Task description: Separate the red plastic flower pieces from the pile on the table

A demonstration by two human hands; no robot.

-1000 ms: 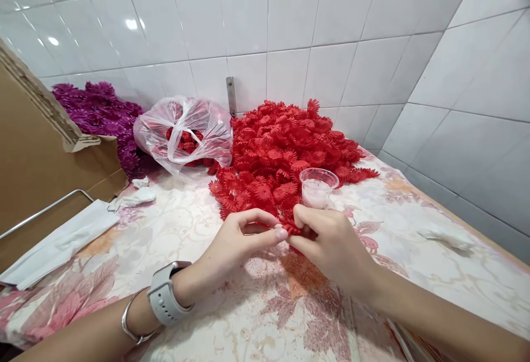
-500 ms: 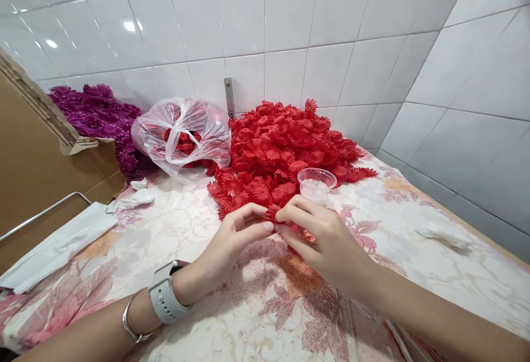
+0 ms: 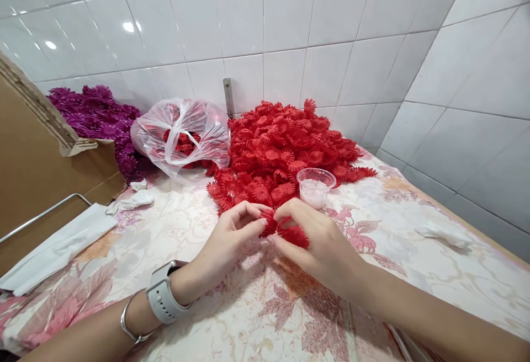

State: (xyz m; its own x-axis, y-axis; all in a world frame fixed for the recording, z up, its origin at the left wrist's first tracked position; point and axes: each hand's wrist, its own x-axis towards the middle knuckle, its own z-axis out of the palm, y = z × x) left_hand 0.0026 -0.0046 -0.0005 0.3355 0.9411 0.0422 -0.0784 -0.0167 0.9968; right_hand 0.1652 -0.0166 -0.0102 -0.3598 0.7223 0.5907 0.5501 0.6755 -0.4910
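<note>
A small red artificial flower (image 3: pixel 268 224) is between my two hands, just in front of a heap of red artificial flowers (image 3: pixel 285 147). My left hand (image 3: pixel 234 232) pinches its left side between thumb and fingers. From the right, my right hand (image 3: pixel 318 240) has its fingertips at the flower, index finger above and thumb below. Under the arch of the right fingers another red flower (image 3: pixel 295 235) shows; I cannot tell whether it is held or lies on the table. A clear plastic cup (image 3: pixel 315 188) with something whitish inside stands just behind my right hand.
A tied clear plastic bag (image 3: pixel 182 136) of red flowers sits left of the heap. Further left are purple artificial flowers (image 3: pixel 103 116) and a cardboard box (image 3: pixel 53 180). Crumpled white tissue (image 3: pixel 445 236) lies at right on the floral tablecloth (image 3: pixel 199 318). Tiled walls close off the back and right.
My right thumb has dropped and spread further from the index finger, so more red shows between the hands. My left hand keeps its pinch, hardly moved.
</note>
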